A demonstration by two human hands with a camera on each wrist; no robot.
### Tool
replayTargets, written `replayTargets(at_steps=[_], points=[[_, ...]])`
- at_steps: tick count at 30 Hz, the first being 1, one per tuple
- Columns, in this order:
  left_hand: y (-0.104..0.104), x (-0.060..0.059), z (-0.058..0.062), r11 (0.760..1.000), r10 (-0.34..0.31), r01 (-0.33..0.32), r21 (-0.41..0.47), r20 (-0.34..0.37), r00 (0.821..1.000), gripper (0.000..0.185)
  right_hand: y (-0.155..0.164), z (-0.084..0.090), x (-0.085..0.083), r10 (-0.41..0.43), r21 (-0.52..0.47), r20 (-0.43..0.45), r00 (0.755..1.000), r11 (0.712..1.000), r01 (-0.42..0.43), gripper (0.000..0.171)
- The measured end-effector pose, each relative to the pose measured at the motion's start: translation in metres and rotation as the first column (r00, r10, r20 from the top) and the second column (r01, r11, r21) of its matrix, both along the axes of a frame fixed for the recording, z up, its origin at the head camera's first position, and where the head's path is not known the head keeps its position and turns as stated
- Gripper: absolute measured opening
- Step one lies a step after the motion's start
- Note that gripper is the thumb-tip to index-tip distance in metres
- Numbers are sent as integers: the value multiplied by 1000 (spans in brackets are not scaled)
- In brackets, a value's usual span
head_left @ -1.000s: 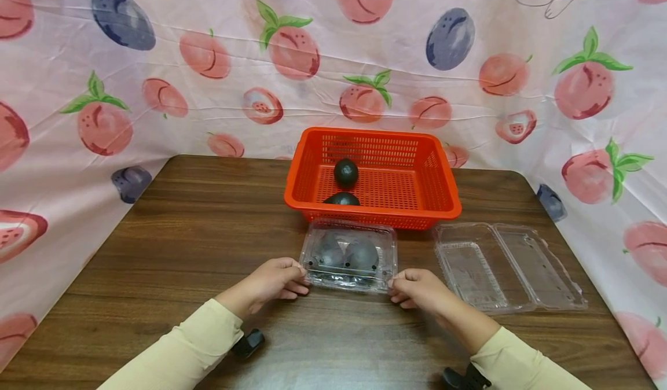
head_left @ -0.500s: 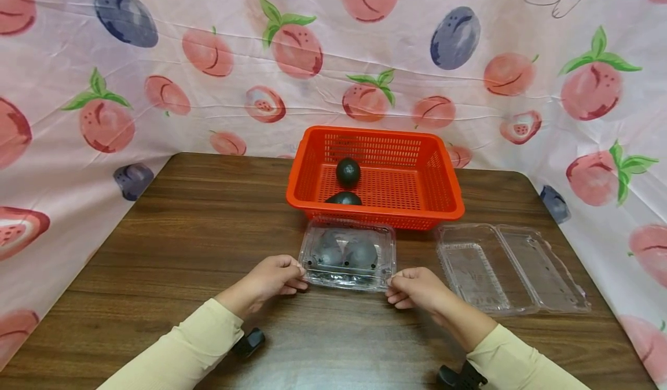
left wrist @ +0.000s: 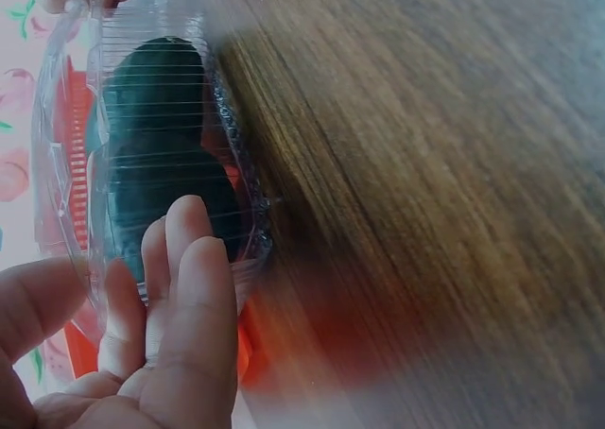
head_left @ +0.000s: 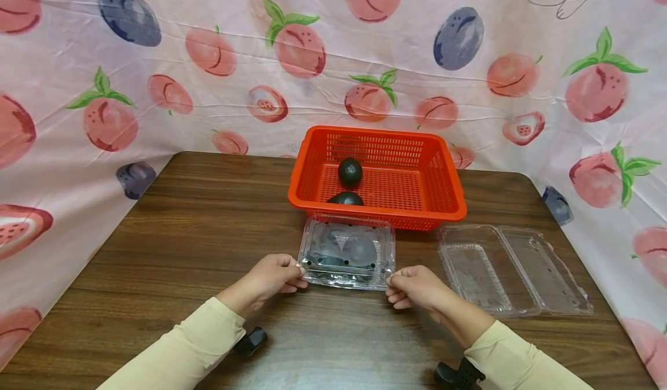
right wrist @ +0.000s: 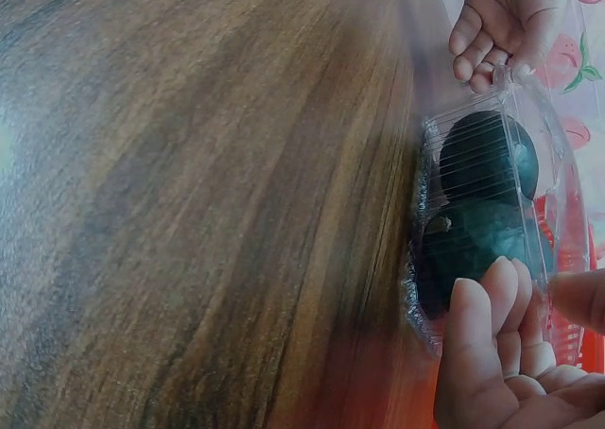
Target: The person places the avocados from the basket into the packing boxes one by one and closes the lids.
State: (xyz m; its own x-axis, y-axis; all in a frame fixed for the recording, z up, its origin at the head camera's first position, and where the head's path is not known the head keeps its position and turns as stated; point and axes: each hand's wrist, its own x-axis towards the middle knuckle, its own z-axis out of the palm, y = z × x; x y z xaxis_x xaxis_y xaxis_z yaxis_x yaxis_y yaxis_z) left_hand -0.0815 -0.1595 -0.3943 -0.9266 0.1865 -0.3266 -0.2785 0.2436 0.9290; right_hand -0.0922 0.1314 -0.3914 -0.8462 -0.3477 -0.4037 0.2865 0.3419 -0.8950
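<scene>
A clear plastic clamshell box [head_left: 385,245] with its lid down lies in front of the orange basket. Two dark avocados [right wrist: 487,160] show through its ribbed wall in both wrist views; in the head view they look hazy under the lid. My left hand [head_left: 272,277] pinches the front left corner of the rim between thumb and fingers. At the front right corner my right hand [head_left: 417,287] pinches the rim the same way. The left wrist view shows the left fingers [left wrist: 194,297] beneath the rim, with the thumb on its other side.
The orange slotted basket [head_left: 377,215] stands behind the box, with two avocados [head_left: 350,172] at its left side. An opened clear clamshell box [head_left: 521,271] lies on the right of the brown wooden table [head_left: 208,216]. A fruit-printed cloth [head_left: 323,100] hangs behind.
Both hands keep their grip at the front corners and hardly move. Dark holes along the back of the box's lid show now, and the avocados beneath look hazier. The head view shifts slightly.
</scene>
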Motion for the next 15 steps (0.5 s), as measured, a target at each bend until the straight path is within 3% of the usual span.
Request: replayTargets(at_steps=[5,15], points=[[1,1,2,1000,0,0,9,-3,1000,12,-1,0,-1,-16,-1,19,1000,1000,16,18],[3,0,0,998,60,-60,-31,3,998,11,-3,1,-2,0,-21,28,1000,1000,0,17]])
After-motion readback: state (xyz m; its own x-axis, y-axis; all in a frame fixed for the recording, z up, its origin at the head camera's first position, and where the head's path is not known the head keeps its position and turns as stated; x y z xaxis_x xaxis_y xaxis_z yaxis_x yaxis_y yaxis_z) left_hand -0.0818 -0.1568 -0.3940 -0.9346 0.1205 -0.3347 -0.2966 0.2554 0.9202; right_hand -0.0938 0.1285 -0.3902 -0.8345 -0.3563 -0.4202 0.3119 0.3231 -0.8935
